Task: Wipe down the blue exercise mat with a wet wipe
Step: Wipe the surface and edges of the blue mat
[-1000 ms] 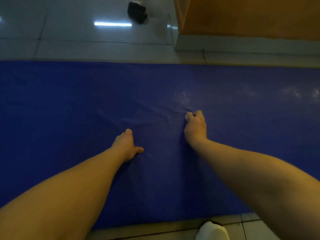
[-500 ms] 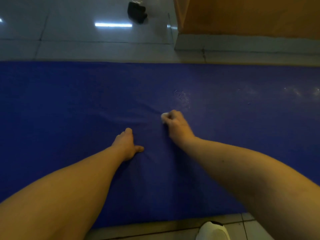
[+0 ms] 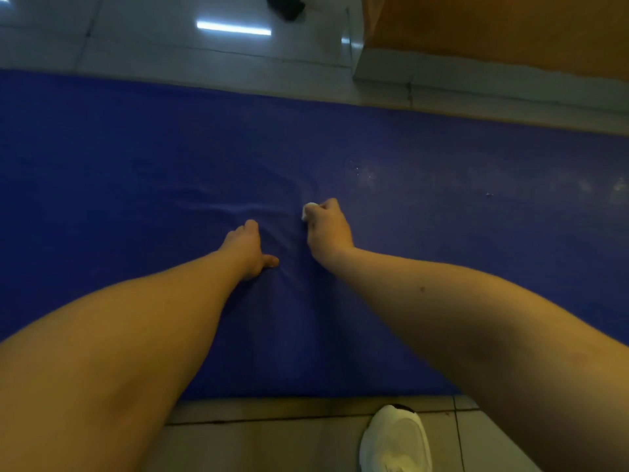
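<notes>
The blue exercise mat [image 3: 136, 158] lies across the tiled floor from left to right. My right hand [image 3: 326, 229] is curled round a small white wet wipe [image 3: 308, 210], whose corner shows past the fingers, and holds it down on the mat near the middle. My left hand [image 3: 245, 248] rests on the mat just to the left of it, thumb out to the right; its fingers are hidden behind the hand. The mat is wrinkled just beyond both hands. A damp sheen with small specks shows on the mat to the right of the wipe.
A white shoe [image 3: 396, 441] stands on the tiles at the mat's near edge. Beyond the far edge are glossy floor tiles, a dark object [image 3: 286, 6] at the top, and an orange-brown cabinet [image 3: 493, 25] on a grey plinth at top right.
My right hand with the wipe slid left across the mat towards my left hand. My left hand stayed in place. The view has tilted slightly.
</notes>
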Tool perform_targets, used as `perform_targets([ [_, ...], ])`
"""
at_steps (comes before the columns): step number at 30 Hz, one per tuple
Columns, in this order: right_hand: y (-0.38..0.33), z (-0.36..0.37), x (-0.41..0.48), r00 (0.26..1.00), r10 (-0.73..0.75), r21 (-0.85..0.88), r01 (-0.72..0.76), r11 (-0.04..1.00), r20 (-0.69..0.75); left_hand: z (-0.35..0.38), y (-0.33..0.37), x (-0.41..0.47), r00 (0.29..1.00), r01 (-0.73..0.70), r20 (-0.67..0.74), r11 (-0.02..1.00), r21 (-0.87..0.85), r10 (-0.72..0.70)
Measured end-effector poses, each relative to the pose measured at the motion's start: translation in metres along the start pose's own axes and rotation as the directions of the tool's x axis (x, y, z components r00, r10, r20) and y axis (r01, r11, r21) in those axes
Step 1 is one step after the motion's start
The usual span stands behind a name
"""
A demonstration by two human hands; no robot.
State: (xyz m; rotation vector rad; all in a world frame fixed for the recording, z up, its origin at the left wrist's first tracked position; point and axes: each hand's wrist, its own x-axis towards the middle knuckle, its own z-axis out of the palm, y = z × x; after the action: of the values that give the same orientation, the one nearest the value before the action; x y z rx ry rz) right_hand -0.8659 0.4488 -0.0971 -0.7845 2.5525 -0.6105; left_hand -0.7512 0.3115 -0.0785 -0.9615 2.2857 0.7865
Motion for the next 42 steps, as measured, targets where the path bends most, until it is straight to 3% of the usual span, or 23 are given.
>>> perform_targets([
  [4, 0.013, -0.021, -0.010, 0.996, 0.037, -0.004, -0.037, 0.999, 0.086, 0.009, 0.009, -0.018, 0.993, 0.005, -0.119, 0.998, 0.058, 0.001],
  [8, 0.033, -0.030, -0.015, 0.991, 0.114, 0.235, -0.127, 0.964, 0.067, 0.014, 0.011, -0.027, 0.981, -0.018, -0.188, 0.995, 0.096, 0.036],
  [11, 0.052, -0.034, -0.006, 0.974, 0.226, 0.265, -0.210, 0.941, -0.032, 0.003, 0.013, -0.026, 0.974, -0.037, -0.219, 0.993, 0.114, 0.061],
  [14, 0.064, -0.039, 0.004, 0.891, 0.401, 0.253, -0.346, 0.903, -0.211, -0.010, 0.016, -0.018, 0.959, -0.035, -0.268, 0.981, 0.192, 0.087],
  [15, 0.054, -0.036, 0.008, 0.890, 0.395, 0.244, -0.341, 0.908, -0.226, -0.016, 0.018, -0.011, 0.951, -0.029, -0.292, 0.970, 0.240, 0.101],
  [17, 0.027, -0.012, 0.008, 0.926, 0.302, 0.235, -0.249, 0.940, -0.225, -0.023, 0.022, -0.002, 0.944, -0.021, -0.307, 0.952, 0.304, 0.119],
  [20, -0.016, 0.027, 0.002, 0.993, -0.055, 0.149, 0.069, 0.986, -0.101, -0.030, 0.030, 0.017, 0.948, -0.022, -0.290, 0.936, 0.352, 0.132],
  [22, -0.023, 0.030, 0.000, 0.950, -0.301, 0.092, 0.293, 0.952, 0.082, -0.036, 0.033, 0.029, 0.966, -0.007, -0.238, 0.926, 0.378, 0.105],
  [23, -0.017, 0.024, 0.007, 0.929, -0.348, 0.018, 0.348, 0.937, 0.127, -0.039, 0.034, 0.034, 0.977, 0.005, -0.201, 0.931, 0.366, 0.073],
  [25, 0.000, 0.001, 0.018, 0.943, -0.332, 0.006, 0.332, 0.943, 0.033, -0.043, 0.035, 0.042, 0.993, 0.022, -0.116, 0.953, 0.303, 0.014],
  [28, 0.046, -0.044, 0.040, 0.981, -0.051, -0.049, 0.043, 0.998, -0.186, -0.043, 0.034, 0.050, 0.997, 0.007, -0.074, 0.958, 0.287, 0.015],
  [30, 0.069, -0.059, 0.051, 0.959, 0.210, 0.103, -0.193, 0.976, -0.190, -0.042, 0.034, 0.050, 0.997, 0.006, -0.071, 0.955, 0.297, 0.016],
  [33, 0.057, -0.047, 0.061, 0.931, 0.265, 0.148, -0.233, 0.961, -0.252, -0.042, 0.034, 0.052, 0.997, 0.011, -0.079, 0.953, 0.302, 0.013],
  [35, 0.025, -0.021, 0.060, 0.943, 0.200, 0.175, -0.157, 0.972, -0.266, -0.041, 0.034, 0.053, 0.997, 0.016, -0.083, 0.954, 0.300, 0.009],
  [38, -0.031, 0.010, 0.056, 0.983, -0.109, 0.147, 0.130, 0.981, -0.145, -0.041, 0.033, 0.055, 0.996, 0.028, -0.091, 0.956, 0.291, -0.001],
  [41, -0.039, 0.017, 0.068, 0.935, -0.351, 0.038, 0.349, 0.936, 0.047, -0.042, 0.033, 0.056, 0.996, 0.037, -0.092, 0.951, 0.306, -0.009],
  [42, -0.028, 0.013, 0.075, 0.937, -0.345, 0.024, 0.344, 0.939, 0.053, -0.042, 0.034, 0.057, 0.996, 0.037, -0.088, 0.948, 0.315, -0.009],
])
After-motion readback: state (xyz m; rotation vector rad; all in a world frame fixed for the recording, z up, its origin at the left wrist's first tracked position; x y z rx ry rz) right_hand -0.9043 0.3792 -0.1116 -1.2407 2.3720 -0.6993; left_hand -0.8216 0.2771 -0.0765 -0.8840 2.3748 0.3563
